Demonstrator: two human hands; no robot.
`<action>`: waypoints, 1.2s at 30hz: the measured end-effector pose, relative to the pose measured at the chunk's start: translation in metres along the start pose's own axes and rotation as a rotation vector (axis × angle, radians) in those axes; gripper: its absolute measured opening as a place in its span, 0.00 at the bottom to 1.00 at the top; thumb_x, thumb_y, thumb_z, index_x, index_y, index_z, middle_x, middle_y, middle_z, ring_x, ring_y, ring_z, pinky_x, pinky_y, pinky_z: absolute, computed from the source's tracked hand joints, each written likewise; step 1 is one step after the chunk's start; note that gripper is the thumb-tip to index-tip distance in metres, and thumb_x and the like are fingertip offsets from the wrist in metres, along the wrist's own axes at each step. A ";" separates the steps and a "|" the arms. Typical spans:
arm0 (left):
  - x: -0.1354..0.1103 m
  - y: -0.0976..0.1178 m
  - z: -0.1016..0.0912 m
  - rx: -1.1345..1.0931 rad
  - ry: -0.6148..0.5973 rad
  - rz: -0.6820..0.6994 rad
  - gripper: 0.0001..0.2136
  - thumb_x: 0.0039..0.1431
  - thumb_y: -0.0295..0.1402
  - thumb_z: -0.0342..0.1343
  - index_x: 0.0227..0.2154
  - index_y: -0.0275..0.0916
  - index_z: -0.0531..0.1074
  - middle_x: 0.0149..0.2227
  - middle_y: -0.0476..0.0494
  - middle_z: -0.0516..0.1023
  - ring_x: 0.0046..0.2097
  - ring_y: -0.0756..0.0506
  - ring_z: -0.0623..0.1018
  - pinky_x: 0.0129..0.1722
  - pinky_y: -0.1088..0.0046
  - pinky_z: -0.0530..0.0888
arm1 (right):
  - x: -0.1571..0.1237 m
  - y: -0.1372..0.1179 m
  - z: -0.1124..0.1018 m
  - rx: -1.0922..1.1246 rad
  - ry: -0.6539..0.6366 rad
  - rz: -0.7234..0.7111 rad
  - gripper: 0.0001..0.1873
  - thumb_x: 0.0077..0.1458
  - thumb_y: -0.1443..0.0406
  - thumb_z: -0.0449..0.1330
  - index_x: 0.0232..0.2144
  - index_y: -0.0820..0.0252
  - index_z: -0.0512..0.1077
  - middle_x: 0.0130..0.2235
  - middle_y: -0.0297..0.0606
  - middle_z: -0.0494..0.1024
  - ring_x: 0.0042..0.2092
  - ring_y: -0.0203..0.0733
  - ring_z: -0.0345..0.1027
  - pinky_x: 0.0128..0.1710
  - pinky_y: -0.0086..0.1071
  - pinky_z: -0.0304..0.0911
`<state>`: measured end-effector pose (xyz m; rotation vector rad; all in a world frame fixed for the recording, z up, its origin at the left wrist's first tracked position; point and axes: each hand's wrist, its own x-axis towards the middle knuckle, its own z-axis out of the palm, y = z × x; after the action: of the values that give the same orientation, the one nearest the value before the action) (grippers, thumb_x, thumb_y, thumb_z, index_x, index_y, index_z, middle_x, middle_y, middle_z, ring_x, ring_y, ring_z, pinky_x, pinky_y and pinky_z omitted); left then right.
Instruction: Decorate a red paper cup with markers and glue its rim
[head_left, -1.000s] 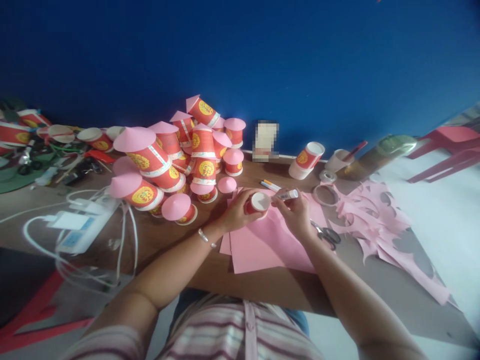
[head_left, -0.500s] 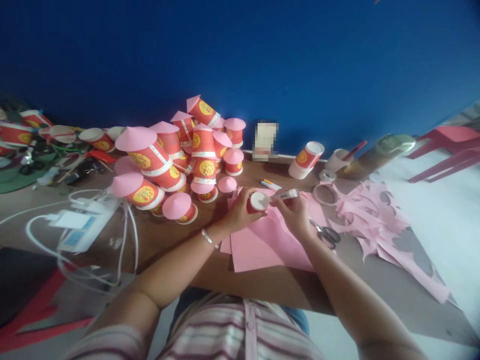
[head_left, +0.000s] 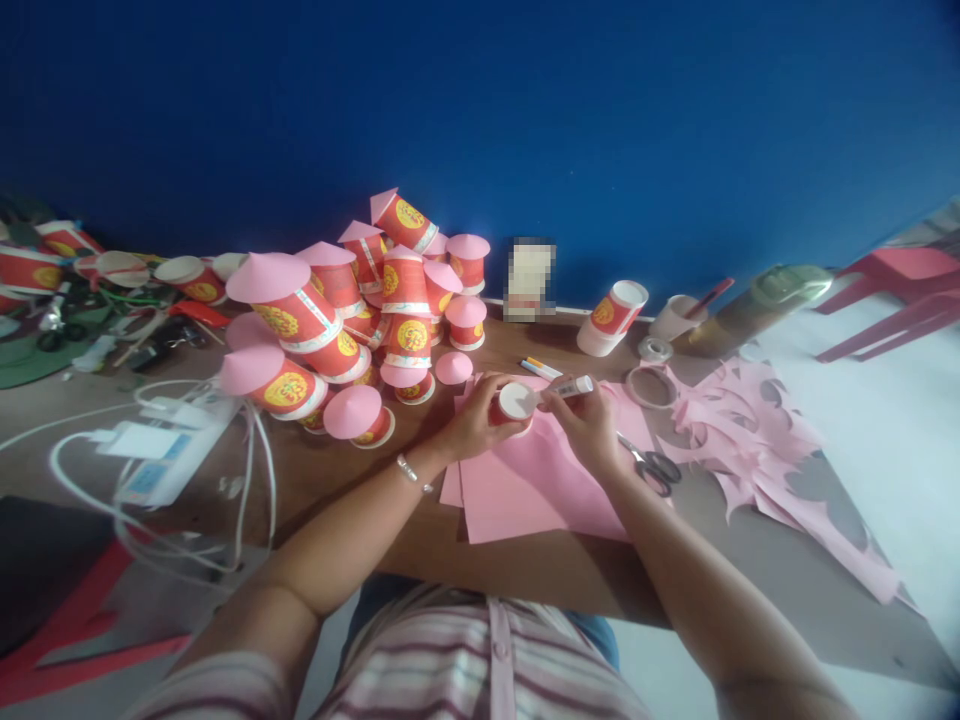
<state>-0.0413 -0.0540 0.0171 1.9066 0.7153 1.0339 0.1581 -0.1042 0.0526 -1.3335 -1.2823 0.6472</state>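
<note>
My left hand point(head_left: 480, 418) is wrapped round a red paper cup point(head_left: 517, 401), its white round end facing up. In my right hand point(head_left: 581, 418) is a white glue stick point(head_left: 576, 387), held at a slant with its tip end against the cup's right rim. Both hands are just above sheets of pink paper point(head_left: 517, 500) on the table. Black-handled scissors point(head_left: 658, 468) lie right of my right hand, partly on the paper. To the left stands a pile of red paper cups point(head_left: 409, 340) topped with pink paper cones point(head_left: 352, 411).
A power strip point(head_left: 161, 465) with white cables lies at the left. Pink paper scraps point(head_left: 750, 440) cover the right side, near a roll of tape point(head_left: 651, 387). Stacked cups point(head_left: 613, 318), a holder cup point(head_left: 679, 318) and a bottle point(head_left: 757, 308) line the back.
The cup in my left hand has shifted or turned slightly, and the glue stick has dipped a little at its rim. The other things stay where they were.
</note>
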 end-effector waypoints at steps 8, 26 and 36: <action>0.000 0.001 0.000 -0.055 -0.044 -0.002 0.30 0.58 0.40 0.72 0.59 0.44 0.64 0.57 0.36 0.76 0.60 0.36 0.77 0.61 0.52 0.75 | -0.001 0.004 0.001 0.056 -0.013 0.051 0.24 0.55 0.44 0.72 0.32 0.57 0.75 0.29 0.37 0.82 0.31 0.44 0.80 0.31 0.35 0.78; -0.003 0.001 0.001 -0.091 -0.018 -0.152 0.29 0.56 0.37 0.72 0.55 0.44 0.62 0.55 0.37 0.73 0.57 0.38 0.77 0.58 0.54 0.75 | -0.002 0.011 0.003 0.069 -0.038 0.073 0.23 0.56 0.44 0.71 0.33 0.57 0.74 0.31 0.36 0.81 0.32 0.43 0.79 0.31 0.33 0.75; -0.005 -0.015 0.019 0.059 0.173 -0.119 0.40 0.42 0.42 0.81 0.52 0.44 0.62 0.51 0.40 0.73 0.53 0.38 0.77 0.54 0.55 0.77 | -0.003 0.009 0.003 0.088 -0.046 0.100 0.24 0.55 0.44 0.71 0.34 0.57 0.74 0.32 0.37 0.82 0.33 0.43 0.79 0.33 0.35 0.77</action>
<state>-0.0281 -0.0577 -0.0040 1.8155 0.9563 1.1223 0.1574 -0.1041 0.0427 -1.3231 -1.2161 0.7992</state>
